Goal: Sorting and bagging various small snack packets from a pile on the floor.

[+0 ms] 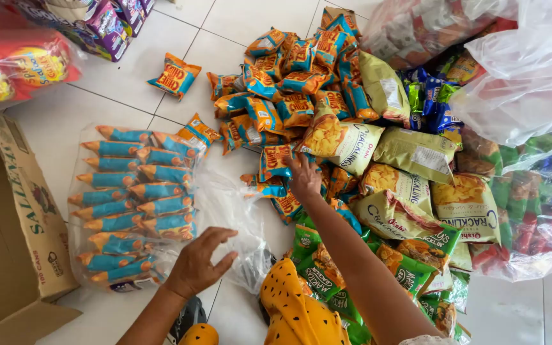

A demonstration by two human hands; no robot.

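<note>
My right hand [304, 176] reaches forward and rests on a small orange-and-blue snack packet [276, 160] at the near edge of a big heap of such packets [295, 76]. Whether its fingers grip the packet, I cannot tell. My left hand [198, 263] hovers with fingers spread at the mouth of a clear plastic bag [225, 204]. That bag holds two neat rows of the same small packets [132, 204] lying on the white tiled floor.
Larger beige cracker bags [410, 191] and green snack packs [314, 262] lie to the right, with clear sacks of mixed snacks [531, 76] beyond. An open cardboard box [20, 217] is at left. One stray packet [175, 75] lies apart. Yellow dotted cloth [292, 306] is at bottom.
</note>
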